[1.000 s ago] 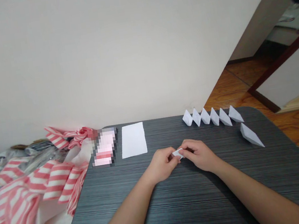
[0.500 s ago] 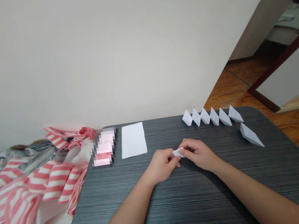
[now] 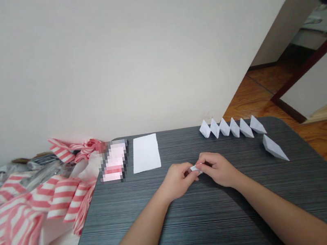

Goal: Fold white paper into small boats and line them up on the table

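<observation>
Between my two hands is a small piece of folded white paper [image 3: 195, 168], above the middle of the dark table [image 3: 204, 223]. My left hand [image 3: 179, 180] pinches its left end between thumb and fingers. The right end is pinched by my right hand [image 3: 216, 169]. Much of the paper is hidden by my fingers. Several folded white paper boats [image 3: 224, 127] stand in a row at the table's far right. One more paper boat [image 3: 275, 148] sits apart, nearer to me on the right.
A white sheet stack [image 3: 145, 153] lies at the back left, beside a pixelated phone-like object [image 3: 114, 161]. Red-and-white striped cloth [image 3: 27, 227] is heaped left of the table. A white wall [image 3: 129, 61] rises behind; wooden floor [image 3: 239, 89] shows on the right.
The folded paper has tilted slightly between my fingertips, and less of its face shows. My hands have hardly shifted, and the boats stay where they were.
</observation>
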Motion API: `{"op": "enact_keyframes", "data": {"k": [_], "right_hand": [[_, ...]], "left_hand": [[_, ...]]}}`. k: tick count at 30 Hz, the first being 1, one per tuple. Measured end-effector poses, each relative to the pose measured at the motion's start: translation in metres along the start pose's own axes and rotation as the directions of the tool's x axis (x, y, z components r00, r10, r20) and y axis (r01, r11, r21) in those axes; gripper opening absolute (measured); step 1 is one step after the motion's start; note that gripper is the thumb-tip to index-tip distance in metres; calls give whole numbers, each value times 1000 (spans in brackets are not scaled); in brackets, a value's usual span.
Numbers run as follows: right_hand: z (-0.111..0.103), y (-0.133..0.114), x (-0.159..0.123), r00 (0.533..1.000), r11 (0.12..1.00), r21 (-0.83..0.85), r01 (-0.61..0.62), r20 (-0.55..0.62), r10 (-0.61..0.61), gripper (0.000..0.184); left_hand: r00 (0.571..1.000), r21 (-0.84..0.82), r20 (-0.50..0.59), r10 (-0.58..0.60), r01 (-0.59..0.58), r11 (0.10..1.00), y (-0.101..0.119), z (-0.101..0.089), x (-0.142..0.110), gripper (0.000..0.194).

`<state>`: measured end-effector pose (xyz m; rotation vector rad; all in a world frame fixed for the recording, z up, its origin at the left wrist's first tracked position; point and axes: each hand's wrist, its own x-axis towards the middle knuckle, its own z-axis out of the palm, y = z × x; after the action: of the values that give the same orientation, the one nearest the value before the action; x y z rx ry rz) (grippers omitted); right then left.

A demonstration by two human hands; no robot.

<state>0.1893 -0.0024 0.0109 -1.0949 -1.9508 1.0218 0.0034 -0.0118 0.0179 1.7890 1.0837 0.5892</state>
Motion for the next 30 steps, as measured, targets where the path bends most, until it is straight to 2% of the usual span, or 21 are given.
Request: {"op": "enact_keyframes", "data": {"k": [3,8,13,20,25,30], "right_hand": [[3,2,0,999,999,14,-42,-4,42,16],[3,4,-1,994,992,61,-110,13,110,11],[1,4,-1,997,996,-59,-73,-20,72,24],[0,3,0,998,993,-99,-66,-13,65,24],[1,4,1,997,994,-88,-67,-31,65,24],[0,7,-1,998,997,-49,-66,-11,65,18]], "left_hand": [[999,-34,16,-36,37,999,-1,0,0,34],[996,-179,4,-90,89,980,-4,1,2,30],[995,-175,2,-96,95,980,-5,2,2,30],[997,-118,-15,-73,71,991,-6,3,2,28],[994,-182,29,-110,113,977,-5,3,2,32],[992,-236,0,-125,122,964,-7,3,3,31]]}}
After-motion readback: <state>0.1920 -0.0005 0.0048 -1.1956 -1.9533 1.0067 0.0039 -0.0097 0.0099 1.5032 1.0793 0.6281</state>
